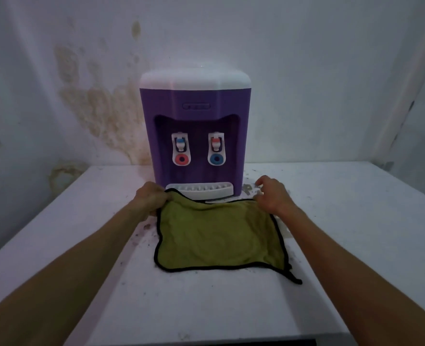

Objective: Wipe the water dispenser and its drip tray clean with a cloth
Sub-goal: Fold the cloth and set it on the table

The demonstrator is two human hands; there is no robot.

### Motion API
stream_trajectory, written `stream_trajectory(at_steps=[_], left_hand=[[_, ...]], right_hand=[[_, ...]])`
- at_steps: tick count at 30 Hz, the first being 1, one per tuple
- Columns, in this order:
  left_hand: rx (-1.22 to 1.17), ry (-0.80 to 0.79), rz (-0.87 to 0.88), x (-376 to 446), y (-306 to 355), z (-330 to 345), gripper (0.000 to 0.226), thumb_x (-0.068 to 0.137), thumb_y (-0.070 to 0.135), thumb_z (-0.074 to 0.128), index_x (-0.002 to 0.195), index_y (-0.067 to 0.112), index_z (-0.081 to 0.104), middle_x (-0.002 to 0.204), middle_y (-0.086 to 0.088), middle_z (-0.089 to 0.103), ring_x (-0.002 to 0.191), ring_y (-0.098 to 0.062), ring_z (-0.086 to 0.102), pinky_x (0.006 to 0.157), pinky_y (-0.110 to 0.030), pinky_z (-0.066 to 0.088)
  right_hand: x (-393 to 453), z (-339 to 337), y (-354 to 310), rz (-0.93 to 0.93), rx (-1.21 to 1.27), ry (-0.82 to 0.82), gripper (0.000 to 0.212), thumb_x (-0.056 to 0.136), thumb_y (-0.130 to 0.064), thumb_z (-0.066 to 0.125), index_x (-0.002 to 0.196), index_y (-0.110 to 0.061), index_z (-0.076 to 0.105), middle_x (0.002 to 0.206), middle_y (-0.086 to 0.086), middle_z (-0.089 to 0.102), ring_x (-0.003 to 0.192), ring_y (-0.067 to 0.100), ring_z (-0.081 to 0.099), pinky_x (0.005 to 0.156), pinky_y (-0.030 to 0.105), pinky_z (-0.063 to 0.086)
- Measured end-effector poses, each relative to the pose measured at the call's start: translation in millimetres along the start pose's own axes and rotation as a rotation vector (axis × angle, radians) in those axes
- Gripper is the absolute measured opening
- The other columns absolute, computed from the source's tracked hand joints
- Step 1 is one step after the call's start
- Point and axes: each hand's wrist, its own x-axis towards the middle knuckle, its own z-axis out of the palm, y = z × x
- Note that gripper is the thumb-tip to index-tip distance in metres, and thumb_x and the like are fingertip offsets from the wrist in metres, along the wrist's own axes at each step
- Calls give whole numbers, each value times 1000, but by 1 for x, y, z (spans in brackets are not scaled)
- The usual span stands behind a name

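Dispenser label [196,106] blurred, perhaps text; forearms cut by edge.

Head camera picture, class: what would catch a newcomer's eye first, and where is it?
The purple water dispenser with its white top stands at the back of the white table, against a stained wall. In front of its drip tray lies a green cloth edged in black. The left hand and right hand each pinch a far corner of it.
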Motion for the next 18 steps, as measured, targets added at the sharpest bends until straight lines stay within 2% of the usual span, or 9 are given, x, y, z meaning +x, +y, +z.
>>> stream_trajectory(at_steps=[3, 5, 8, 11, 13, 15, 18], left_hand=[[-24, -28, 12, -6, 10, 2, 23, 91, 30, 73, 95, 7, 73, 99, -13, 70, 90, -30, 69, 81, -44, 63], [-77, -80, 6, -11, 24, 5, 21, 92, 24, 74, 96, 4, 72, 96, -12, 69, 82, -26, 66, 71, -35, 60], [-167, -181, -18, -22, 46, 15, 19, 93, 17, 72, 101, 0, 70, 91, -13, 69, 71, -21, 66, 58, -29, 57], [-304, -264, -22, -34, 64, 28, 15, 97, 4, 62, 106, -8, 67, 89, -16, 69, 64, -19, 70, 48, -26, 56], [-376, -274, -13, -40, 72, 34, 15, 95, -4, 59, 106, -13, 64, 91, -22, 70, 64, -23, 73, 50, -27, 57], [-449, -346, -6, -44, 77, 36, 18, 97, -1, 59, 109, -14, 63, 87, -23, 73, 65, -25, 75, 53, -28, 60], [-473, -451, 20, -44, 77, 38, 22, 99, 5, 56, 110, -9, 68, 94, -17, 76, 88, -29, 77, 77, -36, 64]], right_hand=[[-12, 9, -15, -130, 125, -73, 11, 94, -15, 66, 103, -12, 71, 99, 3, 71, 91, 17, 65, 84, 31, 55], [-22, 10, -34, -121, 364, -234, 17, 98, -22, 63, 98, -10, 75, 89, 6, 74, 82, 20, 71, 77, 32, 60], [-34, 11, -64, -12, 751, -428, 35, 102, -36, 57, 106, -4, 71, 99, 16, 75, 86, 26, 74, 74, 34, 61], [-33, 17, -79, 60, 863, -535, 47, 91, -55, 66, 106, -12, 75, 106, 9, 75, 95, 27, 73, 81, 40, 62], [-32, 19, -79, 36, 820, -551, 57, 79, -63, 75, 109, -15, 74, 116, 7, 72, 105, 24, 70, 82, 41, 62], [-34, 17, -73, 59, 808, -506, 61, 75, -59, 82, 111, -11, 71, 118, 8, 71, 108, 25, 69, 79, 44, 63], [-35, 13, -58, 111, 854, -443, 41, 85, -46, 78, 109, -13, 73, 108, 7, 75, 98, 23, 73, 75, 42, 63]])
